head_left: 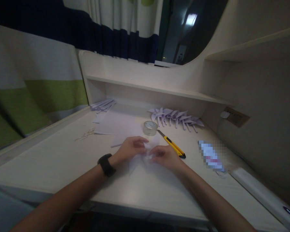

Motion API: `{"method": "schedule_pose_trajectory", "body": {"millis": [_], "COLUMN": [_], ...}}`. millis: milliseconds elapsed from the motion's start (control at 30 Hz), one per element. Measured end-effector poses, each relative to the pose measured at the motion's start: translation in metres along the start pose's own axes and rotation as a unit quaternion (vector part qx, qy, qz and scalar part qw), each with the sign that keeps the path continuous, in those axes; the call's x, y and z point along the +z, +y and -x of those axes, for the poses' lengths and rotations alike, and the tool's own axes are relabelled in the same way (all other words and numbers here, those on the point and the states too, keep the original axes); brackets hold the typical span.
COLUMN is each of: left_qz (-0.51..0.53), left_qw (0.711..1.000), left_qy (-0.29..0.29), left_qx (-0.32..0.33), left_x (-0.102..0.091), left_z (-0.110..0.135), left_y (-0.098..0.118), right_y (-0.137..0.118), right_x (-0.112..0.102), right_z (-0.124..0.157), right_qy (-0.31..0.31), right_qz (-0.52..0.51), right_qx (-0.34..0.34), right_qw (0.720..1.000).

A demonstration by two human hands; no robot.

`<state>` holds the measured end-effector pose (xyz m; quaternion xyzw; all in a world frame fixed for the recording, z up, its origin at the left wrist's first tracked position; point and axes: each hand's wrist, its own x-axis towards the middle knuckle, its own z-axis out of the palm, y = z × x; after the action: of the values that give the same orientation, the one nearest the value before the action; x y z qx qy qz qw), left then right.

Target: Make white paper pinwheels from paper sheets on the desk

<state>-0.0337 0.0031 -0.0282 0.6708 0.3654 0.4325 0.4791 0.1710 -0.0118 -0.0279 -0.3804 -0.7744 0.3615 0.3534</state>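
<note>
My left hand (133, 146), with a dark watch (107, 165) on the wrist, pinches a folded white paper (148, 146) from the left. From the right, my right hand (167, 157) closes its fingers on the same paper. Its exact shape is blurred and partly covered by my fingers. Just beyond the hands stands a roll of clear tape (150, 128). A yellow utility knife (173, 145) lies right of it, blade out, close to my right hand. White paper sheets (118, 121) spread out behind my left hand.
Several paper pinwheels (175, 116) lie in a row at the back right. Rolled paper sticks (103, 105) are stacked at the back left, with small thin pale pieces (87, 133) nearer. A pixelated phone-like object (211, 156) and a long white bar (258, 191) lie at the right.
</note>
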Motion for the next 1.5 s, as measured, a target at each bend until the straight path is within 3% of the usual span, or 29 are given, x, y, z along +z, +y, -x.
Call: {"method": "schedule_pose_trajectory", "body": {"millis": [167,933,1167,1400,1500], "left_qz": [-0.006,-0.001,0.024,0.017,0.015], "left_qw": [1.0,1.0,0.999,0.999,0.999], "left_qy": [0.005,0.01,0.02,0.02,0.022], "left_qx": [0.021,0.024,0.022,0.027,0.037], "left_x": [0.004,0.004,0.005,0.005,0.005], "left_z": [0.002,0.003,0.004,0.005,0.005], "left_y": [0.004,0.007,0.011,0.012,0.011], "right_y": [0.001,0.004,0.005,0.006,0.004], "right_x": [-0.001,0.001,0.0,0.001,0.003], "right_z": [0.001,0.0,-0.002,-0.004,-0.005], "right_qy": [0.01,0.028,0.082,0.077,0.081], "right_qz": [0.016,0.011,0.013,-0.081,-0.073], "right_qx": [-0.03,-0.005,-0.013,0.0,-0.002], "right_qw": [0.999,1.0,0.996,0.994,0.994]}}
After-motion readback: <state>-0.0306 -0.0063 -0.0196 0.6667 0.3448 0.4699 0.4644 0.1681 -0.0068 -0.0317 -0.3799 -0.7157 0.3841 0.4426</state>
